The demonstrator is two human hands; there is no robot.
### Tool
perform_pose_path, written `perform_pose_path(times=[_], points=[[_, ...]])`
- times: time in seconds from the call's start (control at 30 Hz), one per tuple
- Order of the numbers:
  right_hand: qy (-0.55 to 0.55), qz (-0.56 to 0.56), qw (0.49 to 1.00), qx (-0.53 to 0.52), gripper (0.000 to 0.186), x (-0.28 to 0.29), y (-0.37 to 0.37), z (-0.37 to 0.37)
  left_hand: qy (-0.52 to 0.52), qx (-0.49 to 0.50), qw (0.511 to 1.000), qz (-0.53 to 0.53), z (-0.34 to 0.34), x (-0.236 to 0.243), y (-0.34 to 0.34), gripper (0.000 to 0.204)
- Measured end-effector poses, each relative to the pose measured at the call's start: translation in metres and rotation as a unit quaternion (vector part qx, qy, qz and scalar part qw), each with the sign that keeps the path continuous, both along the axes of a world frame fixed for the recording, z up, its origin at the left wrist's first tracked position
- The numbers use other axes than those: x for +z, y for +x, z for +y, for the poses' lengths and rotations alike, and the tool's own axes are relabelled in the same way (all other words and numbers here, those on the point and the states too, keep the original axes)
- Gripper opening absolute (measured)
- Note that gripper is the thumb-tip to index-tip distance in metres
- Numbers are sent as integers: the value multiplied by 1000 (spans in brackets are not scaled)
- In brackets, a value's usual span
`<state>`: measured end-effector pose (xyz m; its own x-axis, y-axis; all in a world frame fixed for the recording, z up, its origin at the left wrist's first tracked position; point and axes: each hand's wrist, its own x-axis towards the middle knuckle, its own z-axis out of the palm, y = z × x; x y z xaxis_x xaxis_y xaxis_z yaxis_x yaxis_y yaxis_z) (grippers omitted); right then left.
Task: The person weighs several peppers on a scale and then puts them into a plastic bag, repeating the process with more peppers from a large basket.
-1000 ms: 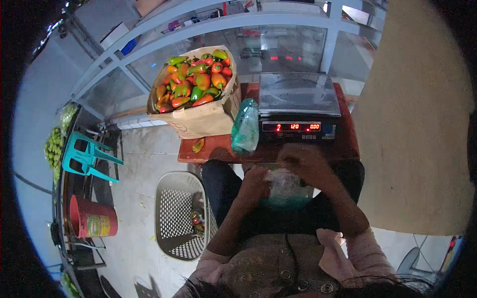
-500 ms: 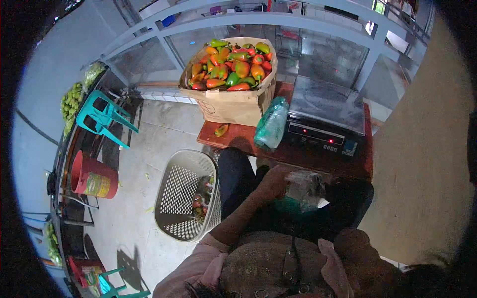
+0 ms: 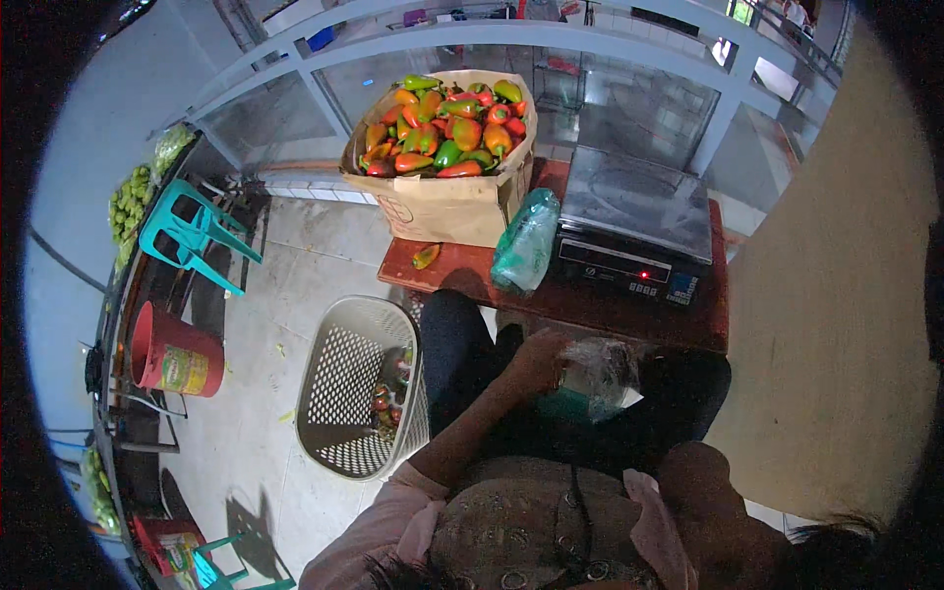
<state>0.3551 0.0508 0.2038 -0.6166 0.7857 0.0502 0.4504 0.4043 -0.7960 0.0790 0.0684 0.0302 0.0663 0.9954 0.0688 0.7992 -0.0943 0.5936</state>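
Over my lap, my left hand (image 3: 537, 362) is closed at the left edge of a crumpled clear plastic bag (image 3: 605, 374). Green plastic (image 3: 562, 404) lies under that bag, on my dark trousers. Part of my right arm (image 3: 700, 482) shows at the lower right, but the hand on it cannot be made out. Just beyond my knees, a green-tinted plastic bundle (image 3: 527, 241) leans on a red-brown bench (image 3: 462, 280) next to a black digital scale (image 3: 629, 261) with a bare metal pan. A large brown paper bag (image 3: 447, 211) full of red, orange and green peppers (image 3: 447, 128) stands behind.
A single pepper (image 3: 426, 257) lies on the bench's left end. On the floor by my left leg is a beige perforated basket (image 3: 329, 393) with a few small bagged items. Farther left are a teal plastic stool (image 3: 192, 231) and a red bucket (image 3: 177, 349). A pale panel (image 3: 826, 374) rises on the right.
The whole view has shifted slightly, so things sit a little farther left. My left hand stays at the clear bag, whose creases have changed a little.
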Motion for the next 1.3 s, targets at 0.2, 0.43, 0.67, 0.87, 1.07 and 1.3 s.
perform_pose_path(times=[0.2,0.43,0.67,0.87,1.07,1.3], points=[[43,80,994,-66,23,4,-21,8,36,66,996,-41,1,-22,7,26],[100,203,961,-161,22,24,-71,36,78,92,980,-156,7,-16,-6,18],[201,105,974,-21,24,-45,-125,75,26,123,991,-42,6,-16,-20,30],[238,27,970,-34,19,-99,-119,97,48,146,985,-76,0,33,2,32],[144,244,924,-256,15,-44,-82,123,-32,156,985,-68,6,18,-8,27],[418,-77,901,82,46,-75,-149,76,67,135,989,1,12,26,6,35]])
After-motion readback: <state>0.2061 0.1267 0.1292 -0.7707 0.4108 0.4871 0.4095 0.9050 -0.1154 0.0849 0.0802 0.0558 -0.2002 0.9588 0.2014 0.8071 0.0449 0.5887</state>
